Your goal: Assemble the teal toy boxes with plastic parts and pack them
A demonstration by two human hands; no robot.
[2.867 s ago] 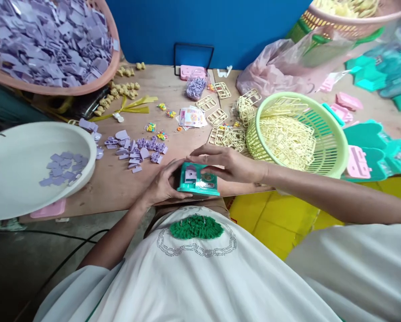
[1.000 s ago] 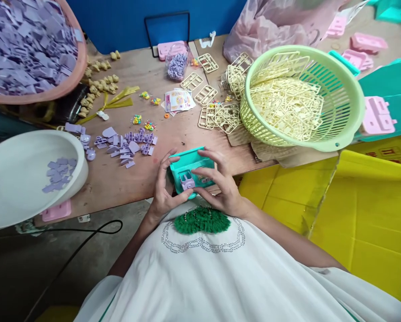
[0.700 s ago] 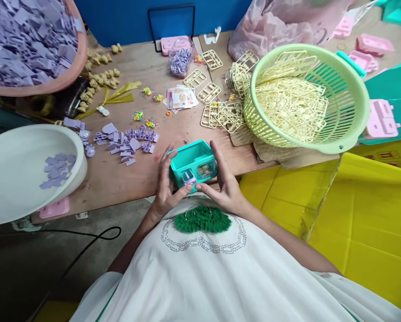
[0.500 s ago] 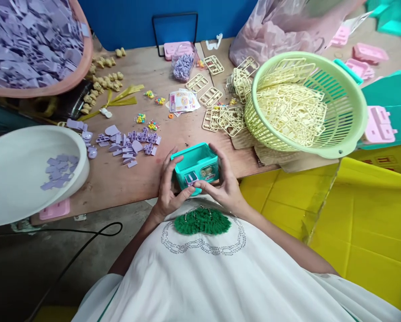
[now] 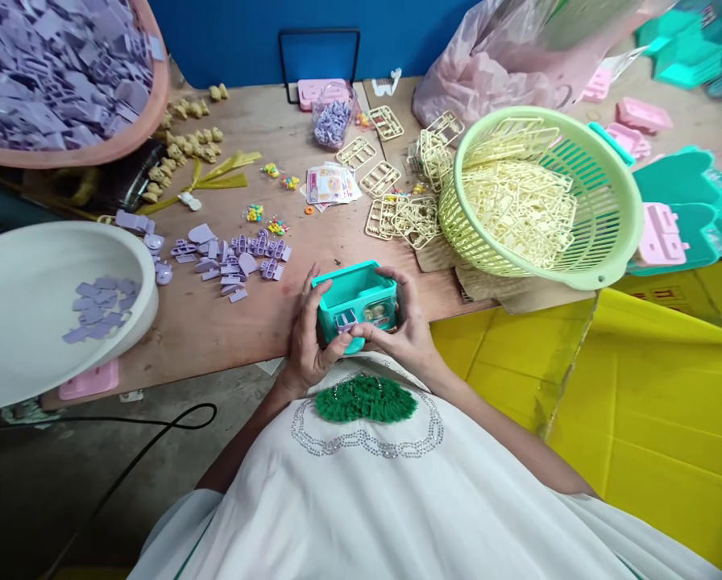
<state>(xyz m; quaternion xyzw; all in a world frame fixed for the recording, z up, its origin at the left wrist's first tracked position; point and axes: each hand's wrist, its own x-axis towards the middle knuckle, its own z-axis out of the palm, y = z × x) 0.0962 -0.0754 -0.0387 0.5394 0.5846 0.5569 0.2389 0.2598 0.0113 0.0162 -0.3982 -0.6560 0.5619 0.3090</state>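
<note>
My left hand (image 5: 308, 345) and right hand (image 5: 414, 338) grasp the turquoise box (image 5: 358, 296) by its 2 short ends, its long axis running between them. On the box's wall facing me lies the purple piece (image 5: 345, 317), my right thumb nearer, probably touching. The box is smooth, hollow plastic; the piece, squarish.

Watching remotely, I see a free lane over the table (image 5: 325, 246) beyond the teal box (image 5: 364, 283), between purple pieces (image 5: 247, 263) and cream frames (image 5: 408, 219), with cards (image 5: 332, 185) across its far end and the green basket (image 5: 582, 277) blocking the right.
</note>
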